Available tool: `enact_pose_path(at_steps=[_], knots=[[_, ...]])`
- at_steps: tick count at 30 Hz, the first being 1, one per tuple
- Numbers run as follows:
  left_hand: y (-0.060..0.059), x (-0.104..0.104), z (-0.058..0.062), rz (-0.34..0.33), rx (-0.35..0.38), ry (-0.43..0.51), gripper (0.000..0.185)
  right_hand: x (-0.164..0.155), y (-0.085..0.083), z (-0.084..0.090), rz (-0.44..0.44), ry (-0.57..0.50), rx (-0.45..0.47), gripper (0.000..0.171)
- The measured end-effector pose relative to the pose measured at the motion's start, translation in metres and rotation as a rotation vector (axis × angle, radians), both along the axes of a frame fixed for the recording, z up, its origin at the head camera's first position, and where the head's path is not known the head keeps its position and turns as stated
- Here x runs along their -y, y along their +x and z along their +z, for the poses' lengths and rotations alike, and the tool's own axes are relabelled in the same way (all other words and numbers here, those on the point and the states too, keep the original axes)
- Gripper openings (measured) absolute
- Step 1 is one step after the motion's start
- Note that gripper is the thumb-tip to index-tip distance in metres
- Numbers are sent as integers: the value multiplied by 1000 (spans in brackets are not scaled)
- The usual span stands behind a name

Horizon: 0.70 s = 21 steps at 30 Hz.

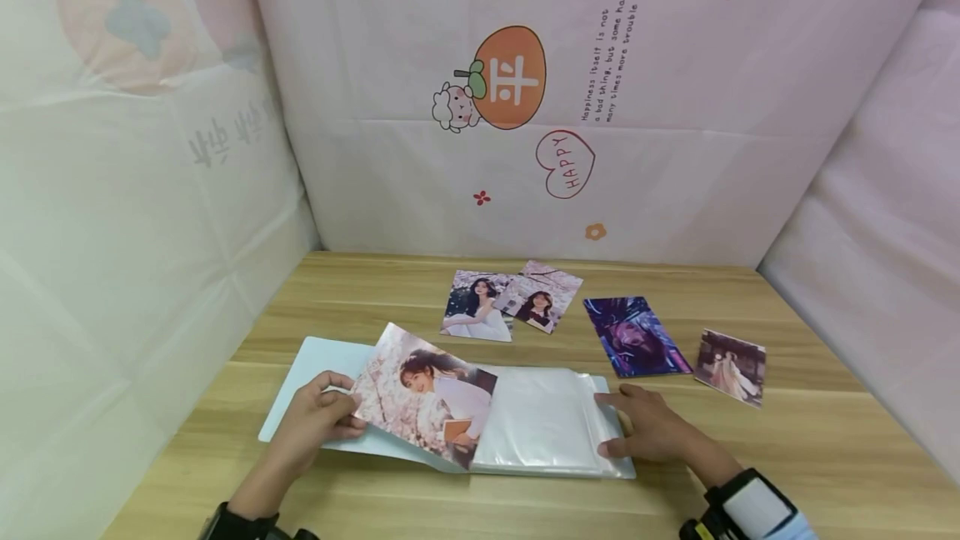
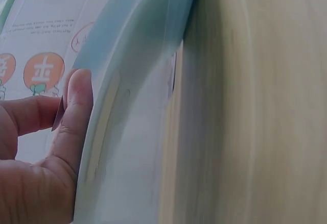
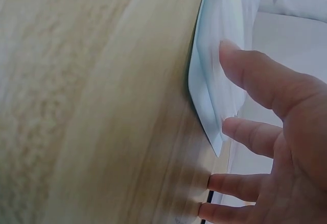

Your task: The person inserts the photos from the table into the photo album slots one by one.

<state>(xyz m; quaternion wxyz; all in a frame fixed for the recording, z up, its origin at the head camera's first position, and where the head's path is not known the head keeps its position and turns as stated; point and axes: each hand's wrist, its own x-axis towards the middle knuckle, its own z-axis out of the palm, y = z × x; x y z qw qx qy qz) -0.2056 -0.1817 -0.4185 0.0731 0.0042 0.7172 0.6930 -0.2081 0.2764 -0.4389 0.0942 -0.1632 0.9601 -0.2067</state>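
Observation:
An album with a light blue cover (image 1: 324, 358) lies spread on the table, and its clear plastic pocket pages (image 1: 536, 423) face up on the right half. My left hand (image 1: 318, 417) pinches the left edge of a photo (image 1: 431, 398) between thumb and fingers. That photo, a person among pink blossoms, tilts across the album's middle, its right end over the pages. In the left wrist view the photo appears as a thin edge between the fingers, beside the curved blue cover (image 2: 138, 35). My right hand (image 1: 651, 425) rests on the pages' right edge with thumb and fingers spread.
Behind the album lie a photo of a seated person in white (image 1: 476, 315), an overlapping blossom photo (image 1: 551, 282), a dark purple picture (image 1: 637, 340) and a small photo (image 1: 731, 369). Printed white cloth (image 1: 405, 190) walls the wooden table (image 1: 810, 440) at the back and sides.

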Motion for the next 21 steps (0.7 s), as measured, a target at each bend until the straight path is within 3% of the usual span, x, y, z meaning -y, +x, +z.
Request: enact_pose_path(at_steps=[7, 12, 21], knots=[[3, 22, -12, 107, 20, 25, 22, 1, 0, 0, 5, -3, -7, 77], [6, 32, -13, 164, 11, 40, 20, 0, 0, -1, 8, -5, -7, 77], [12, 34, -7, 188, -15, 49, 19, -1, 0, -1, 10, -4, -13, 77]])
